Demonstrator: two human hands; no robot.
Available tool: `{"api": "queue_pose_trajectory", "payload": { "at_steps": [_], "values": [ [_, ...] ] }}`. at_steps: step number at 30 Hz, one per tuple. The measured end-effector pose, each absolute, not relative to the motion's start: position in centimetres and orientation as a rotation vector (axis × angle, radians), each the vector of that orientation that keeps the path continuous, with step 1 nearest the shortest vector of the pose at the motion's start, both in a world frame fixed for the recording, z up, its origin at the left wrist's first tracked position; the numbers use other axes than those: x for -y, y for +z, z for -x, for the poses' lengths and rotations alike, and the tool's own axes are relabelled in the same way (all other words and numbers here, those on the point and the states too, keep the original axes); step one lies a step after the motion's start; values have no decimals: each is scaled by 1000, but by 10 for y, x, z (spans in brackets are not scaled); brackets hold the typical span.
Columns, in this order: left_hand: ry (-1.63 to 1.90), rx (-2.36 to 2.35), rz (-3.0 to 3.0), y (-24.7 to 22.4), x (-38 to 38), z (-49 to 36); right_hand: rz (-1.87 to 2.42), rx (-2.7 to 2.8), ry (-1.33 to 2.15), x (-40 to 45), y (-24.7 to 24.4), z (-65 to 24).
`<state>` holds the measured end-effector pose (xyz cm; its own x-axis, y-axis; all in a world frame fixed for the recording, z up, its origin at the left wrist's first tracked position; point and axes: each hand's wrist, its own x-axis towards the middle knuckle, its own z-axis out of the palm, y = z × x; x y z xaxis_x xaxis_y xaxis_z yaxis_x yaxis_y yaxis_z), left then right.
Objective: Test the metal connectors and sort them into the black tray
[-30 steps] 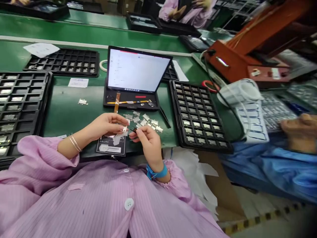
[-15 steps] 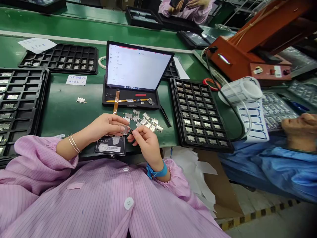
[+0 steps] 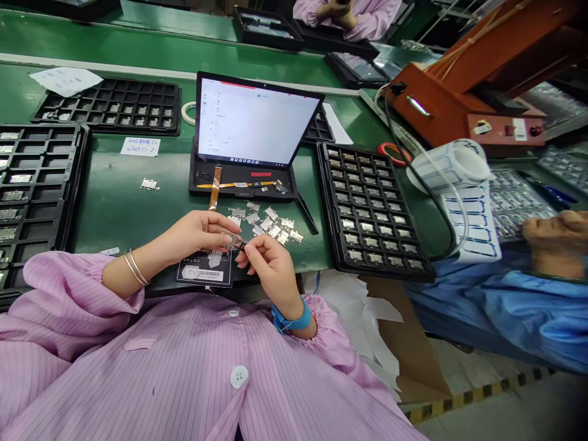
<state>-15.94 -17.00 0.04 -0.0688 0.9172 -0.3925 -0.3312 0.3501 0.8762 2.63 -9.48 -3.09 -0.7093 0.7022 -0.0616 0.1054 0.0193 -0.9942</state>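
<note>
My left hand is closed, pinching a small silver circuit module between thumb and fingers. Close beside it, my right hand pinches a small dark piece at the module's right end; I cannot tell whether the two are joined. Below the left hand lies a black battery-like pack with a barcode label. An orange flex cable runs from there up to a black case with a lit screen. Several loose silver modules lie just beyond my fingers.
A black tray filled with modules stands at right, stacked black trays at left. One module lies alone on the green table. A co-worker's hand rests at far right, near an orange machine. Another person sits opposite.
My hands stay almost in place, still pinching the module and the dark piece. Across the table, the other person's hands have come together. The view has shifted slightly.
</note>
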Motion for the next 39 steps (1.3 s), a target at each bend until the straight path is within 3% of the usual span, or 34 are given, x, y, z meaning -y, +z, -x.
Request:
{"api": "queue_pose_trajectory", "payload": {
  "at_steps": [17, 26, 32, 36, 39],
  "values": [
    [1009, -1416, -982, 1, 171, 157, 792, 2040, 1646, 94, -27, -22],
    [1004, -1487, -1102, -1, 171, 154, 805, 1856, 1712, 92, -38, -18],
    [978, -2127, -1507, 13, 171, 180, 837, 1683, 1651, 82, -47, -13],
    [870, -2710, -1366, 28, 180, 222, 864, 1635, 1641, 78, -47, -12],
    [795, -2530, -1355, 30, 182, 233, 902, 1656, 1601, 76, -45, -13]
  ]
}}
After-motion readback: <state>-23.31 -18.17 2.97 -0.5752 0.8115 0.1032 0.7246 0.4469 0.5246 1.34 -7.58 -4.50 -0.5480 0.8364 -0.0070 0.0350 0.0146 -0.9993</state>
